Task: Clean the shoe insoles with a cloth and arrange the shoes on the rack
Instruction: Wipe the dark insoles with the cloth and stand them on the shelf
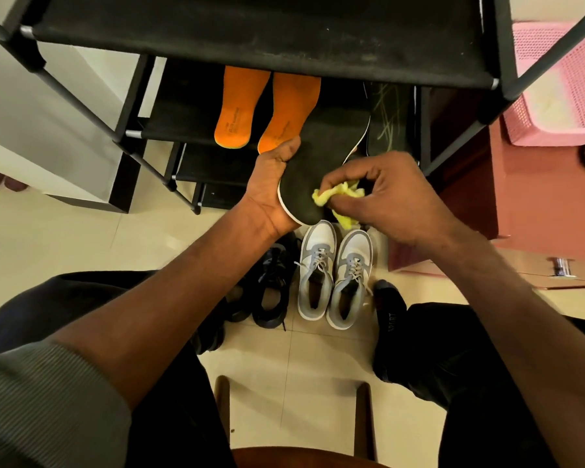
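The black shoe rack (267, 32) fills the top of your view, its shelves stepping down toward the tiled floor (301, 359). To its right sits a pink basket (561, 82) on a reddish cabinet (520, 204). On the floor between your knees stand a pair of grey and white sneakers (335, 275), side by side with toes toward the rack, and just left of them a pair of black shoes (267, 285). Two orange insoles (267, 109) lie next to each other on a lower shelf, and another dark insole (390, 119) lies to their right. Your left hand (271, 184) grips the dark insole (318, 157) with a white edge, thumb curled over its rim, holding it above the sneakers. Your right hand (395, 197) pinches the yellow cloth (335, 197) in curled fingers, pressing it on the insole's heel end.
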